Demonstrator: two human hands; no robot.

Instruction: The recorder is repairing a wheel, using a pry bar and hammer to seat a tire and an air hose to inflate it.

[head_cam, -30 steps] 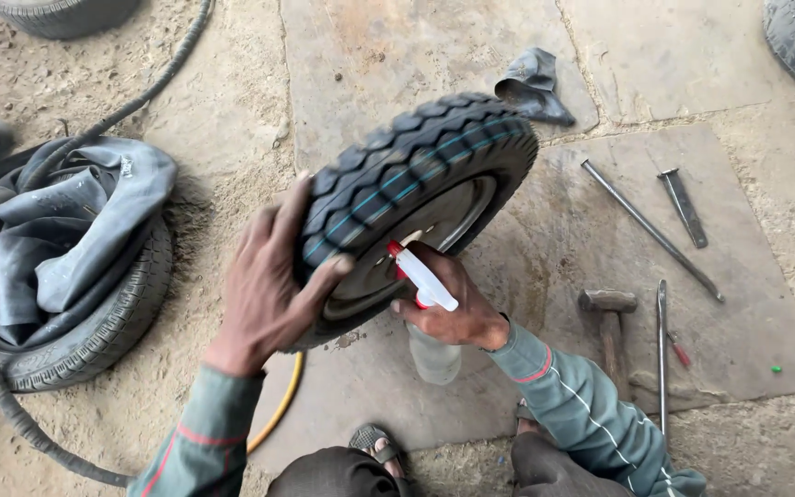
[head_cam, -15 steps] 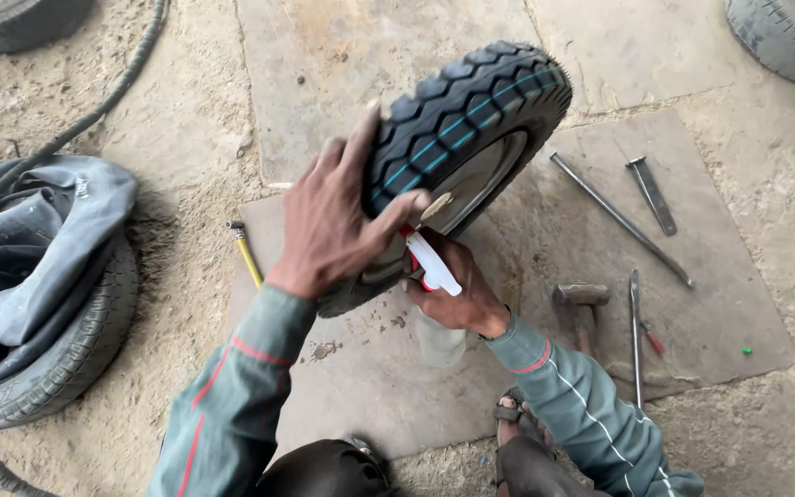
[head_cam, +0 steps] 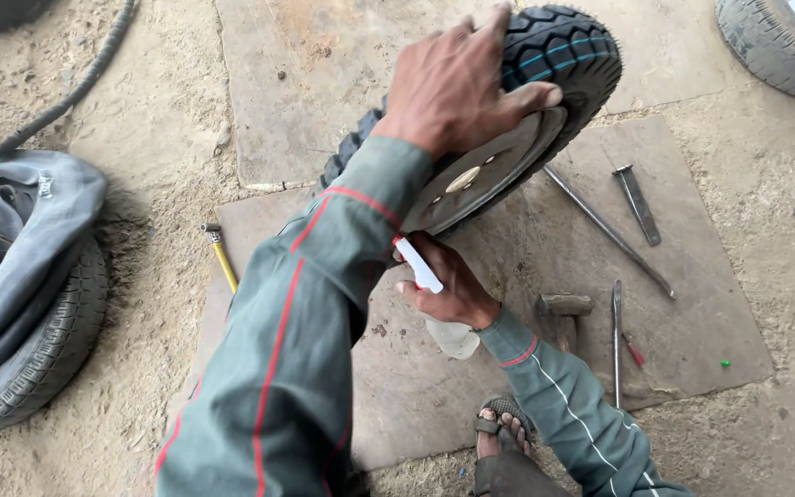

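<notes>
A small black knobbly tyre (head_cam: pixel 554 46) on a grey metal rim (head_cam: pixel 480 175) stands tilted on a flat board. My left hand (head_cam: pixel 457 83) lies over the top of the tyre, its thumb on the rim's edge. Below the wheel, my right hand (head_cam: pixel 448 290) grips a clear spray bottle (head_cam: pixel 453 336) with a white and red trigger head (head_cam: pixel 416 262), the nozzle close to the rim. My left sleeve hides the tyre's lower left part.
On the board (head_cam: pixel 692 331) lie a long metal rod (head_cam: pixel 609 230), a flat chisel (head_cam: pixel 639 204), a hammer (head_cam: pixel 563 308) and a thin tool (head_cam: pixel 616 340). A yellow-handled tool (head_cam: pixel 223 258) lies left. An old tyre with an inner tube (head_cam: pixel 20 267) sits at far left. My sandalled foot (head_cam: pixel 499 433) is below.
My left hand has slid up over the top of the tyre and the wheel has turned and tipped further away. The right hand keeps the bottle at the rim. The view has shifted.
</notes>
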